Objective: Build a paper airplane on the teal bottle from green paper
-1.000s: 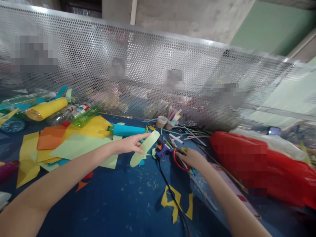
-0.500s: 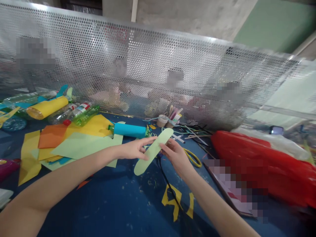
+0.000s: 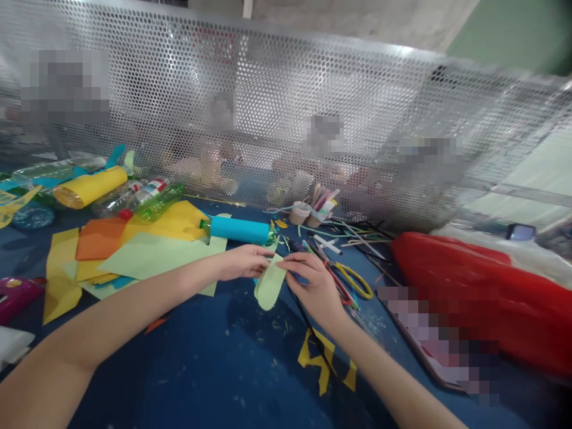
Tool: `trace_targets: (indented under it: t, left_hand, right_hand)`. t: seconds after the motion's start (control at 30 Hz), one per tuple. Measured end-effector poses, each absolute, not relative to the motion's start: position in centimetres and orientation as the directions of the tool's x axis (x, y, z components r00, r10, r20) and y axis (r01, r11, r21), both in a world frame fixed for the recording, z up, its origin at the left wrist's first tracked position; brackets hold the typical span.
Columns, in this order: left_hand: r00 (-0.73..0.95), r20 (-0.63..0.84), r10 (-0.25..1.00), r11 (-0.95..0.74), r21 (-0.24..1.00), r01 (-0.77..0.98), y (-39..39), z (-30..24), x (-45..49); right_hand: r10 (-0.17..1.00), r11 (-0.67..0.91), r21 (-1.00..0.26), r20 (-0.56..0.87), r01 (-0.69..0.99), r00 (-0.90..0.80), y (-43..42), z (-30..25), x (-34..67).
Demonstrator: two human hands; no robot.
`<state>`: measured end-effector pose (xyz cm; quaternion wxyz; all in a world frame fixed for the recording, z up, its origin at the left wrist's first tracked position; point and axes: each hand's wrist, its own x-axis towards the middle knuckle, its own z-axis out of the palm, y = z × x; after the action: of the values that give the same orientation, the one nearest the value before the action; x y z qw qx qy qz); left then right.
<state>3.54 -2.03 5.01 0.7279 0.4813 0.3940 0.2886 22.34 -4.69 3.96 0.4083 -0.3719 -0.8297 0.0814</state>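
A light green paper strip [image 3: 270,287] with rounded ends is bent double above the blue table, its two ends hanging close together. My left hand [image 3: 245,262] grips it near the bend from the left; some of those fingertips are hidden behind the paper. On the other side my right hand [image 3: 310,277] pinches the strip's upper right edge between thumb and fingers. Just behind the hands lies a green bottle wrapped in blue paper [image 3: 240,229]. Yellow-handled scissors [image 3: 355,280] rest to the right of my right hand.
Paper sheets [image 3: 147,255] and several plastic bottles [image 3: 158,202] spread over the left. Yellow scraps [image 3: 322,363] and a black cable lie in front. Cups of markers [image 3: 308,213] stand by the perforated metal screen [image 3: 263,107]; people show behind it. A red bag [image 3: 473,292] fills the right.
The green strip was flat and slanted between my hands; now it is folded over with its ends together. My hands have drawn closer around the fold. The view has shifted slightly.
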Motion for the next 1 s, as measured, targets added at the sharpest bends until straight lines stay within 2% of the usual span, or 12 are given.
trace_targets:
  t: [0.1,0.23,0.5,0.63,0.73,0.8,0.9,1.0]
  left_hand:
    - [0.48,-0.342,0.808,0.423,0.903,-0.069,-1.8,5.2,3.6]
    - [0.504,-0.372,0.78,0.47,0.879,-0.078,-1.5,5.2,3.5]
    - [0.552,-0.297,0.779,0.371,0.928,-0.024,-1.8,4.8,2.9]
    - [0.578,-0.262,0.773,0.344,0.938,-0.035,-1.7,4.7,3.0]
    - [0.596,-0.232,0.769,0.311,0.95,-0.031,-1.7,4.6,2.9]
    - [0.603,-0.206,0.771,0.277,0.96,-0.026,-1.7,4.5,2.9]
    - [0.617,-0.173,0.768,0.219,0.976,0.001,-1.7,4.2,3.0]
    - [0.639,-0.155,0.754,0.165,0.985,0.045,-1.6,4.0,3.1]
  right_hand:
    - [0.65,0.736,-0.385,0.631,0.557,-0.423,-4.6,3.7,22.3]
    - [0.641,0.734,-0.349,0.639,0.582,-0.426,-4.2,3.4,22.5]
    - [0.591,0.754,-0.232,0.648,0.614,-0.481,-3.9,3.2,22.8]
    - [0.615,0.743,-0.249,0.62,0.621,-0.487,-4.0,3.3,22.9]
    - [0.684,0.698,-0.364,0.593,0.617,-0.424,-4.1,3.6,22.8]
    - [0.777,0.603,-0.526,0.556,0.6,-0.294,-4.0,3.6,22.7]
    - [0.927,0.374,-0.824,0.339,0.426,-0.159,-3.5,3.2,22.6]
    - [0.971,0.173,-0.953,0.123,0.25,-0.203,-2.9,2.5,22.8]
